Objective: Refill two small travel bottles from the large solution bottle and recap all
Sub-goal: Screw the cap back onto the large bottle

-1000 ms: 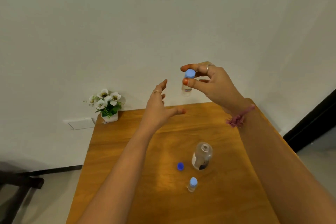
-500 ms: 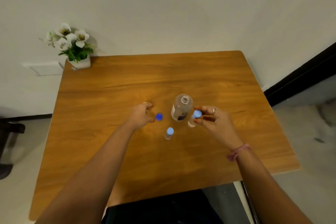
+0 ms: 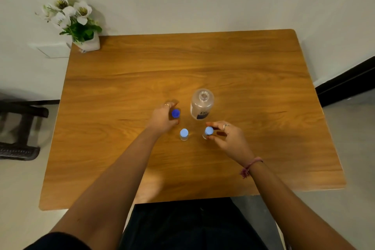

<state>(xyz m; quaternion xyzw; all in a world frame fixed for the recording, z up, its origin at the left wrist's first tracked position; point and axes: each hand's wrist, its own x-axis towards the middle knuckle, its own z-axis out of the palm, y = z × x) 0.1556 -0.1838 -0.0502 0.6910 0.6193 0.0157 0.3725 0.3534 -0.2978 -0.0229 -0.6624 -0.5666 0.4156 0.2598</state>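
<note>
While the right hand pinches the capped small bottle standing mid-tabletop, nearer the front edge, we see the left hand curl round the dark blue cap. The large bottle beside it stands open; we judge the cap should go on squarely, bottle steadied.

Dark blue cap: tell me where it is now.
In the head view the dark blue cap sits mid-table in the left hand's fingers, just left of the open large bottle.
</note>
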